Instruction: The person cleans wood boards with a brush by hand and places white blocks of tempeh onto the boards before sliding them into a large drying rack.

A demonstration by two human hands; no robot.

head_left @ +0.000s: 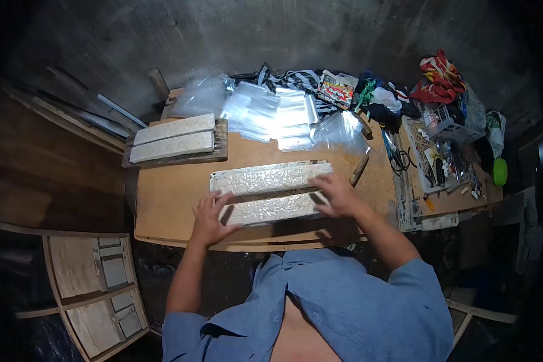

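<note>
Two long white slabs with a shiny, wrinkled, film-like surface lie side by side on the wooden table in front of me. A narrow gap runs between the far slab (265,178) and the near slab (270,210). My left hand (207,220) is at their left end, fingers spread, with fingertips by the gap and the thumb by the near slab's front edge. Over the right end, my right hand (340,198) has its fingers apart, reaching the far slab, its thumb lower by the near one. Neither hand is wrapped round a slab.
Two more white slabs (174,137) rest on a dark wooden board (221,140) at the back left. Clear plastic bags (252,110) lie along the table's far side. Scissors (399,160), a tool tray (427,175) and a basket (449,128) are at right. A wall stands behind.
</note>
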